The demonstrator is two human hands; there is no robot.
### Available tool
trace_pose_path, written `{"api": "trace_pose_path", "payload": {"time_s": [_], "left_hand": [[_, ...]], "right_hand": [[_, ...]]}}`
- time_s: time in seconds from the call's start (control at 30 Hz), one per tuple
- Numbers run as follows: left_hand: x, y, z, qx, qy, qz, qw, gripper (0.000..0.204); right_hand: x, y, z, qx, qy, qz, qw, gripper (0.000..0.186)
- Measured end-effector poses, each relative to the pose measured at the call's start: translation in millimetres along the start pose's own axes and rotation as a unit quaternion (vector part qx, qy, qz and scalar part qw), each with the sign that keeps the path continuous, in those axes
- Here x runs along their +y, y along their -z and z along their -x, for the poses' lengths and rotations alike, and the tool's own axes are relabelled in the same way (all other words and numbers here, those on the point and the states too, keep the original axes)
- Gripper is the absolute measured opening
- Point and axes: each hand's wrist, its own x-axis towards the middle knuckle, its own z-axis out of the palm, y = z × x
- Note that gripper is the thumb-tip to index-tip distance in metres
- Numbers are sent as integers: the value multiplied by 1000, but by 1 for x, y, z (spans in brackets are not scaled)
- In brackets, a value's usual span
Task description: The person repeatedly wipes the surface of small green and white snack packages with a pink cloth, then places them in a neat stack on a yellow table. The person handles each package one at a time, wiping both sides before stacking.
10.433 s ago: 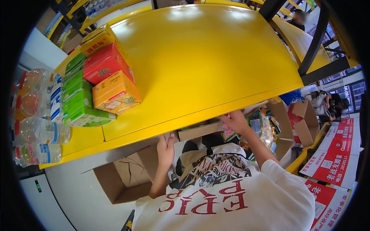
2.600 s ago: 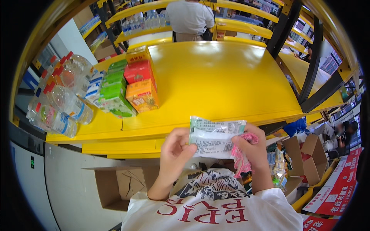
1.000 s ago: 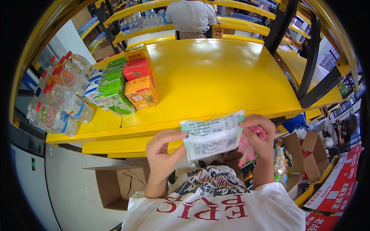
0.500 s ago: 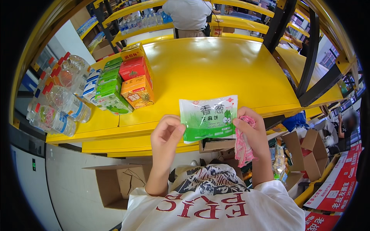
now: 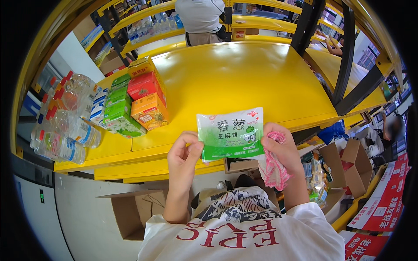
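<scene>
Bright light, pale glare on the yellow shelf (image 5: 226, 82), fisheye bending toward black corners

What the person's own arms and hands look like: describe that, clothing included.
The left hand and right hand are bare and ungloved. The forearms are uncovered below short white sleeves of a white shirt with dark red lettering.

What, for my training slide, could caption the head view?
Left hand and right hand hold a green snack packet, the right also a pink-edged cloth.
</scene>
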Motion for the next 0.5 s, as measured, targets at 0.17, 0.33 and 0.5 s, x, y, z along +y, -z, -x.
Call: {"api": "trace_pose_path", "payload": {"time_s": [0.17,0.33,0.5], "left_hand": [[-11,0,1,2,-35,-48,998,8],[-21,-30,31,-13,-11,-17,1000,14],[-32,-48,33,62,-77,-65,993,13]], "right_hand": [[-20,4,1,-6,-33,12,999,7],[-59,15,-23,-68,1,142,988,11],[-80,24,-40,-148,11,228,962,11]]}}
